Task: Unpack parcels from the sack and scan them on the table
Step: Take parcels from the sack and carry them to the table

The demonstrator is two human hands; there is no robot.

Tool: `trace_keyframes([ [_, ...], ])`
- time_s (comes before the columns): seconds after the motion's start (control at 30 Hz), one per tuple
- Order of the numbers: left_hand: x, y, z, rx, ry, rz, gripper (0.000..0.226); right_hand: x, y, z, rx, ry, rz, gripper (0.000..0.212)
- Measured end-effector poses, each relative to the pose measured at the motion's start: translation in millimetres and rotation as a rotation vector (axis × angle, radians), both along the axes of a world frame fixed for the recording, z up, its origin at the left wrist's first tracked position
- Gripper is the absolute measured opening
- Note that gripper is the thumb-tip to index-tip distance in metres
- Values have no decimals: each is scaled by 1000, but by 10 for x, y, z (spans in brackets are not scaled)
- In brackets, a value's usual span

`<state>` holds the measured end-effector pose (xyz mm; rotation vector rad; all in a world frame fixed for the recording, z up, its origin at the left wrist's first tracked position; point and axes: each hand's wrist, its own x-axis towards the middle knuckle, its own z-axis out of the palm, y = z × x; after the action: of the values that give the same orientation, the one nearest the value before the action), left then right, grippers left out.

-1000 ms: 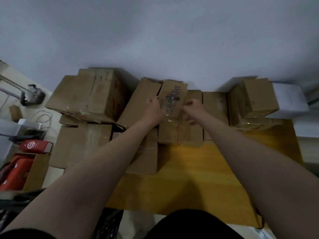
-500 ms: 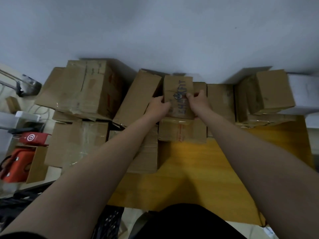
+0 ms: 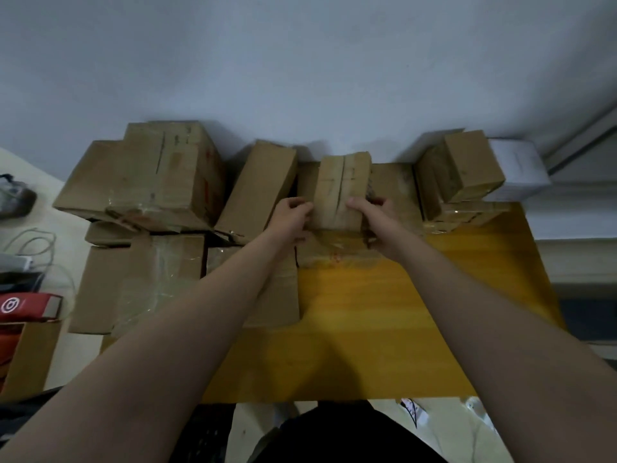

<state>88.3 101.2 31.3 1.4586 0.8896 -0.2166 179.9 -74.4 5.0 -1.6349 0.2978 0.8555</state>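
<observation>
Up against the white wall, the yellow table (image 3: 400,329) is lined with cardboard boxes, with a big taped box (image 3: 150,182) back left and a smaller stack (image 3: 467,168) back right. Dead centre at the back there's the small parcel (image 3: 340,192), just above a flatter box (image 3: 334,255). The left hand (image 3: 288,217) grips its left edge, and the right hand (image 3: 377,222) is curled round its right side.

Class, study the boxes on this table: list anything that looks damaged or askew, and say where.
The large box at the back left has a torn, crumpled front edge with loose tape. The tall box beside it leans at a tilt. The small box held between the left hand and right hand looks intact.
</observation>
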Motion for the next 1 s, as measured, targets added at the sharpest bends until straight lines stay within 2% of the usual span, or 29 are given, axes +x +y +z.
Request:
trace_keyframes([
  [0.07, -196, 100, 171, -111, 75, -121, 43, -160, -52, 163, 191, 61, 45, 101],
  [0.13, -386, 202, 307, -277, 64, -173, 48, -318, -112, 314, 372, 96, 135, 83],
  [0.17, -473, 249, 354, -313, 36, -164, 49, -401, -146, 390, 384, 87, 165, 71],
  [0.3, -782, 341, 418, -240, -41, -29, 58, -724, -306, 585, 222, -48, 134, 41],
  [0.4, -982, 312, 448, -261, -67, -96, 46, -928, -436, 636, 251, -85, 34, 38],
  [0.53, -1226, 111, 460, -397, -65, -201, 72, -1265, -652, 544, 233, -49, 25, 35],
  [0.6, -1300, -31, 435, -389, -61, -287, 75, -1376, -814, 452, 213, -45, 5, 37],
  [0.7, -1327, -264, 347, -266, -31, -360, 77, -1470, -1101, 344, 119, -60, 24, 36],
  [0.8, -1286, -520, 214, -119, 7, -409, 90, -1484, -1365, 252, -108, -75, 184, 30],
  [0.87, -1204, -688, 92, -26, 42, -419, 84, -1443, -1547, 150, -268, -66, 256, 28],
  [1.0, -993, -999, -234, 12, 123, -420, 65, -1243, -2000, -177, -451, -67, 93, 34],
])
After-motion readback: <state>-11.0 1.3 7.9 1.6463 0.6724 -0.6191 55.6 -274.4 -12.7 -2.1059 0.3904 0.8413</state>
